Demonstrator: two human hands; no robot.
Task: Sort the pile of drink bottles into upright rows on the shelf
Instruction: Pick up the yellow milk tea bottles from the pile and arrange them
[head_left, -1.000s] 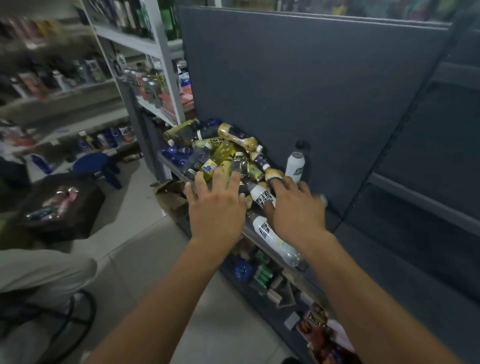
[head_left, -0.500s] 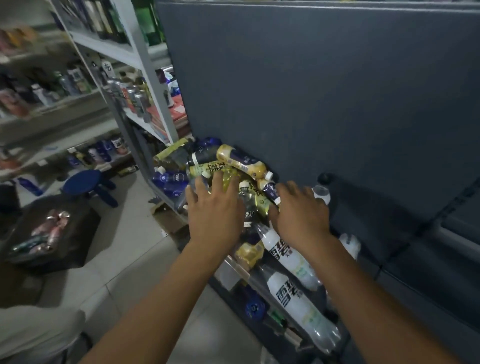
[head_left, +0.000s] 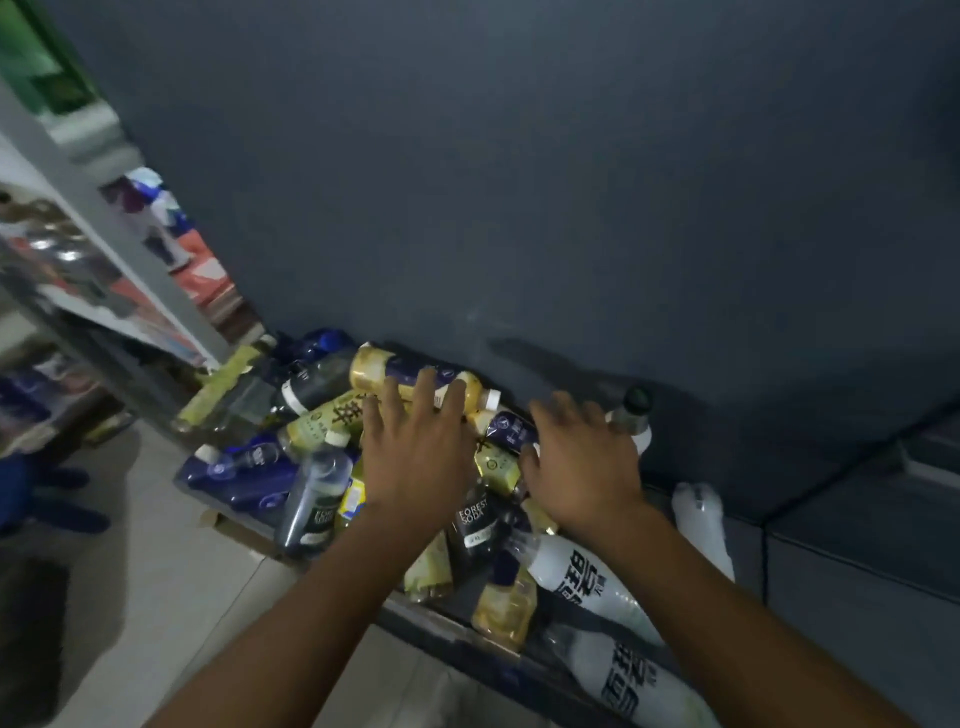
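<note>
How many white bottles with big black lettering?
2. Both lie at the front right of the shelf: upper bottle, lower bottle at the frame's bottom. More may be buried.

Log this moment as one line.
left hand: fingers spread over bottle pile | right hand: fingers spread over pile | black-capped bottle: upright by back panel | rows: none yet

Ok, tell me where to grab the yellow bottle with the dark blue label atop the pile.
Probably round its labelled middle, from above. The yellow bottle lies on its side on top of the pile, white cap pointing right, so the barrel is exposed upward. The left hand is the nearer one.
</note>
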